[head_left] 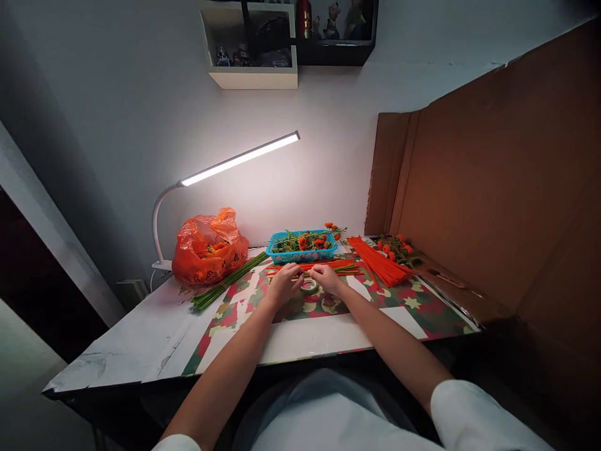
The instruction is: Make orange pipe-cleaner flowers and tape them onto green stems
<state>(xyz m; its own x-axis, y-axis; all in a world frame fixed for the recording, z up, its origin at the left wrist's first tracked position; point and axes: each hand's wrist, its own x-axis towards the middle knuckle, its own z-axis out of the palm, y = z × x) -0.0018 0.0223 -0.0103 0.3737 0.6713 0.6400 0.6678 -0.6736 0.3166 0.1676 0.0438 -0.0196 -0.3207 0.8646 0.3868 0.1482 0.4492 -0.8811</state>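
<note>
My left hand [285, 283] and my right hand [327, 279] meet almost tip to tip over the middle of the table. The fingers of both are pinched together, and whatever lies between them is too small to make out. Just below, between the hands, a roll of green tape [310, 287] lies flat. Behind them, loose orange fuzzy stems [334, 264] and a few green ones run sideways. A blue basket [303, 255] stands beyond, filled with orange flowers [313, 241] on green stems.
To the left lie a bundle of green stems [226, 283] and an orange plastic bag [206, 254]. A lit lamp [241, 158] arches overhead. At right are a fan of orange stems [379, 262], more orange flowers [393, 249] and a tall cardboard sheet [493, 163].
</note>
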